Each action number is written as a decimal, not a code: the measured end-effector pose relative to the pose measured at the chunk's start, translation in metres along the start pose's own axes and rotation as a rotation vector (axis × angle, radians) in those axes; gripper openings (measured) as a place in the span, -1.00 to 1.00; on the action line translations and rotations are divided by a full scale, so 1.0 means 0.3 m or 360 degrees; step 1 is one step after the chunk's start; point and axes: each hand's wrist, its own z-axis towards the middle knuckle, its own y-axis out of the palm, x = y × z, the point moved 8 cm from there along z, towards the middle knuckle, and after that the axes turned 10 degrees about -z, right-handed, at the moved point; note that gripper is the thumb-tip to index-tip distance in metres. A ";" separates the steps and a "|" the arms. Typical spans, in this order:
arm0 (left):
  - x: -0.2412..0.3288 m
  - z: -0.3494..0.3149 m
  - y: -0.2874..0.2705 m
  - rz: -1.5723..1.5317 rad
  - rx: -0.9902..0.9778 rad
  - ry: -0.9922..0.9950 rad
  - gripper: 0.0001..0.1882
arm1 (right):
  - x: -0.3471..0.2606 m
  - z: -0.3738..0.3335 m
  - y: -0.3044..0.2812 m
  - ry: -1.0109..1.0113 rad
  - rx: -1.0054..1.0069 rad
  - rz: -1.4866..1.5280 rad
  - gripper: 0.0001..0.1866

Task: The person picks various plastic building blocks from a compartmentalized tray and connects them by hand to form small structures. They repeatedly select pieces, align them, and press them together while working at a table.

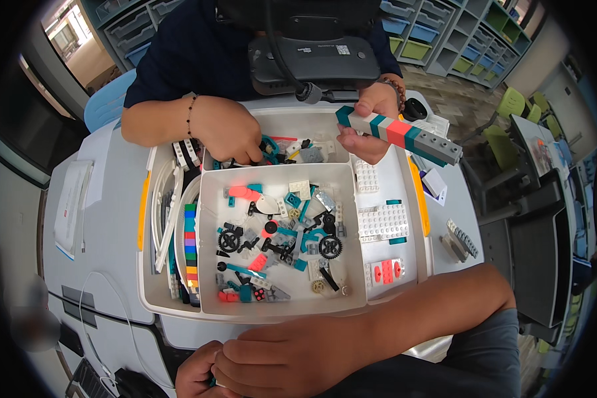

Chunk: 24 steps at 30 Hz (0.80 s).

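My right hand [292,358] lies at the near edge of the table, its forearm coming in from the right. Its curled fingers rest against my left hand [196,378], which only partly shows at the bottom edge. A sliver of teal sits between them; whether either hand grips anything is hidden. Just beyond is a white sorting tray [282,312] holding several small building pieces: black gears [330,247], teal and coral parts, white plates [383,222]. Across the table another person's one hand [227,129] reaches into the tray while the other holds up a long teal, white, coral and grey brick bar [398,132].
A white booklet [73,205] and a thin cable [106,285] lie on the table to the left. Grey bricks [459,242] sit right of the tray. A stack of coloured bricks [190,249] fills a left compartment. Green chairs and storage shelves stand behind.
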 end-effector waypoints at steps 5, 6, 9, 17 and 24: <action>-0.004 -0.009 0.001 0.0541 0.0298 -0.0124 -0.24 | -0.024 -0.010 0.027 -0.0017 0.0146 -0.0091 -0.88; -0.001 -0.013 0.004 0.0499 0.0336 -0.0121 -0.23 | -0.024 -0.002 0.022 -0.0024 0.0092 -0.0082 -0.88; -0.008 -0.022 0.009 0.0425 0.0407 -0.0107 -0.21 | -0.026 0.006 0.010 -0.0057 -0.0027 -0.0072 -0.88; -0.053 -0.037 -0.061 -0.0063 0.0297 0.0062 -0.28 | 0.228 0.007 -0.057 0.0514 -0.0720 -0.0323 -0.68; -0.052 0.012 -0.034 -0.0305 0.0137 0.0104 -0.38 | 0.505 -0.224 -0.002 0.0705 -0.1349 -0.1608 -0.90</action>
